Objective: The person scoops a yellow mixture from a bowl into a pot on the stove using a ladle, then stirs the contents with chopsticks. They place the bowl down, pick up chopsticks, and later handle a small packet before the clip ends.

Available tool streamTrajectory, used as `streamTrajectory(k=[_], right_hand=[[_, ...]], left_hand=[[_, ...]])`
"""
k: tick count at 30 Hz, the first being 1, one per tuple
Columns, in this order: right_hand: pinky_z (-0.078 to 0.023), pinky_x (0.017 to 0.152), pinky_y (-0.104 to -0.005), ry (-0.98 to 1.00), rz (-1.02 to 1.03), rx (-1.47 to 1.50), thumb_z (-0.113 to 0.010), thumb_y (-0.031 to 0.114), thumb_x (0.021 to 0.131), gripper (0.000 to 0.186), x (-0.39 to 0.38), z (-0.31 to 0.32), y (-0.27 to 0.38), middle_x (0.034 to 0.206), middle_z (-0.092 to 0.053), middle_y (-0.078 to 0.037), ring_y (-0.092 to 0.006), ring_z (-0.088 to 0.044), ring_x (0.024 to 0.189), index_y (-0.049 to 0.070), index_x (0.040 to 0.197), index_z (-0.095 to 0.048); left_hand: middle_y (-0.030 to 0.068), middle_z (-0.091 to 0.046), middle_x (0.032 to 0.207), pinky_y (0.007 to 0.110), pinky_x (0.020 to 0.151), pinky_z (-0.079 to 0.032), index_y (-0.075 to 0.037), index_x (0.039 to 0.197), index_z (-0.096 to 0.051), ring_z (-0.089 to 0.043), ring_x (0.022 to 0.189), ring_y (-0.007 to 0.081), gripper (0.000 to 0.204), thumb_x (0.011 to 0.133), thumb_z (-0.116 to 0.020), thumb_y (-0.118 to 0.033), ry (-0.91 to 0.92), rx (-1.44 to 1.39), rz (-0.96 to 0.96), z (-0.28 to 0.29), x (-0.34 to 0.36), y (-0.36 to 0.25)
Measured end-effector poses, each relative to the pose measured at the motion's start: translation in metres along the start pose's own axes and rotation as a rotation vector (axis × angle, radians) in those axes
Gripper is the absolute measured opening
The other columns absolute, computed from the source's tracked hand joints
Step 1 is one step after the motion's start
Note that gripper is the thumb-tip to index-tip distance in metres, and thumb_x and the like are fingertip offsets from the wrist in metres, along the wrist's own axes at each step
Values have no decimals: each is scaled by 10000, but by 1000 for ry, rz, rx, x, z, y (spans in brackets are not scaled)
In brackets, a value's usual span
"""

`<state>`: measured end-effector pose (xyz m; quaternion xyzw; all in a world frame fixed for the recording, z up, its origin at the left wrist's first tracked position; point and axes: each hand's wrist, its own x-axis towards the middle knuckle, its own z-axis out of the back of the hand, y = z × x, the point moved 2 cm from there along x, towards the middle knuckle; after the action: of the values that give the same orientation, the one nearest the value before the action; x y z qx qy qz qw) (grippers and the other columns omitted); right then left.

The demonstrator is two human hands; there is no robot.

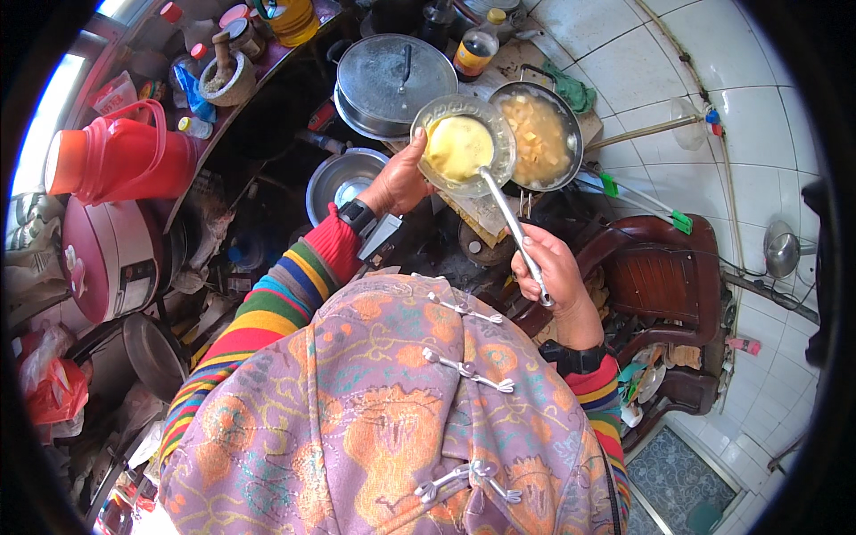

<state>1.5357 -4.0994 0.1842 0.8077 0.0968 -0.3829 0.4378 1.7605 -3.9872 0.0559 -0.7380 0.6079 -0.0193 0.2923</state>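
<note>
My left hand (399,183) grips the side of a clear glass bowl (506,147), thumb at the rim. Frothy yellow liquid (456,144), which looks like beaten egg, lies in the bowl. My right hand (555,275) is closed around the long metal handle of a spoon (512,216). The spoon's tip dips into the yellow liquid, so its head is hidden and its exact kind cannot be told. Just right of the bowl, partly overlapped by it, sits a pan (580,143) of cloudy broth with pale, tan chunks (535,138).
A large lidded pot (392,76) and a dark sauce bottle (476,49) stand behind the bowl. Below my left wrist's far side is a metal basin (323,183). At left are a red thermos (134,160) and rice cooker (116,259); at right, a wooden chair (655,281).
</note>
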Motion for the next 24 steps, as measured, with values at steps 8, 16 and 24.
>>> streamTrajectory(k=[8,16,24], right_hand=[[-319,374,-187,-167,265,-252,-430,155,1005,371,-25,-6,15,647,-517,-27,-49,-394,412,24,1352,-444],[-529,690,-380,-401,665,-1148,-513,118,950,354,-10,-5,20,935,-673,-203,-348,-669,834,-20,1276,-493],[-502,693,-495,-427,684,-1429,-526,108,910,359,18,-6,11,886,-646,-251,-420,-627,812,-8,1249,-506]], left_hand=[[60,-477,1428,461,1074,-376,-137,1443,-378,-469,1306,229,652,968,-370,-583,13,-22,-7,-3,-8,-7],[57,-466,1439,444,1075,-378,-139,1445,-378,-464,1312,224,647,967,-384,-575,28,-26,-18,1,-16,-8],[46,-479,1431,458,1080,-365,-152,1443,-385,-454,1320,214,637,966,-381,-575,47,-45,-22,8,-19,-8]])
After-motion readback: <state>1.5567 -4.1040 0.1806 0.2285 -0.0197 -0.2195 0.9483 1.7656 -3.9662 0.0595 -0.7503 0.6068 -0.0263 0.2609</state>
